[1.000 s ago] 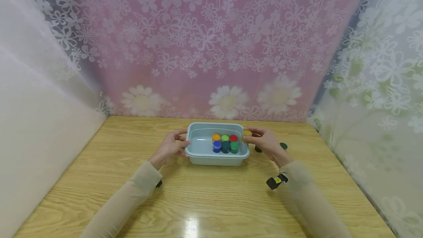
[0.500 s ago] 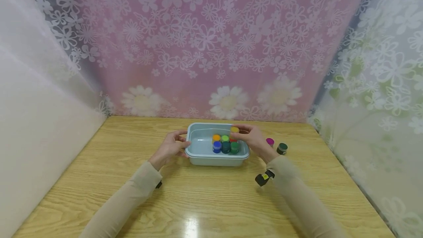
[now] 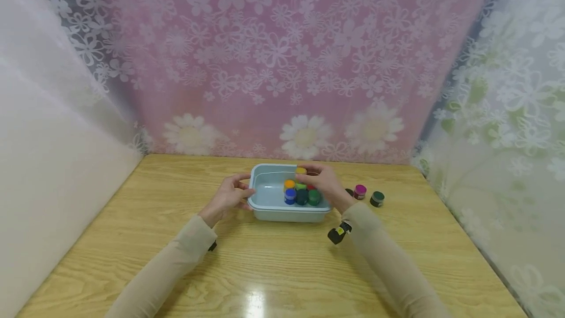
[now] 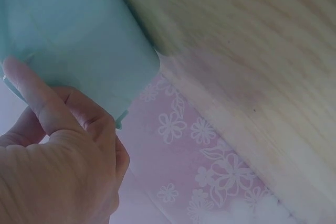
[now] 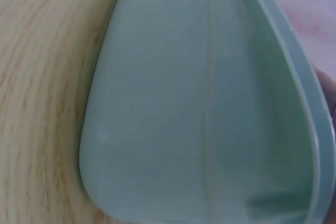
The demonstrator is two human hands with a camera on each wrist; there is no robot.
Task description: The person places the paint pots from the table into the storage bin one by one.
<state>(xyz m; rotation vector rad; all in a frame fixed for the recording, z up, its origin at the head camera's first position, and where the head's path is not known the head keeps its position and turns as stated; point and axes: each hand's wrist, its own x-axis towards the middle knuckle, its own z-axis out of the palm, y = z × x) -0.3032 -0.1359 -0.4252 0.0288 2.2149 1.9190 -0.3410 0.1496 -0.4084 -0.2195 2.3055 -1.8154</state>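
A light blue plastic tub (image 3: 287,215) stands on the table. My left hand (image 3: 226,195) holds its left end, thumb near the rim; the left wrist view shows that hand (image 4: 68,156) against the tub's outer wall (image 4: 84,35). Over the tub my right hand (image 3: 325,184) pinches a yellow-lidded paint jar (image 3: 301,171). Inside sit paint jars: orange (image 3: 289,184), blue (image 3: 290,196), dark teal (image 3: 302,197) and green (image 3: 314,197). Light green (image 3: 301,187) and red (image 3: 311,187) ones are partly hidden by the right hand. In the right wrist view, the tub wall (image 5: 152,98) hides most of that hand.
Right of the tub, a magenta-lidded jar (image 3: 360,192) and a dark green-lidded jar (image 3: 377,198) stand on the wooden table (image 3: 265,264). A dark jar (image 3: 350,192) is partly covered by the right wrist. A floral curtain (image 3: 282,87) hangs behind.
My right hand has carried the yellow-lidded jar leftward from the tub's right rim to over the light green jar. The magenta jar has come into sight. My left hand stays on the tub.
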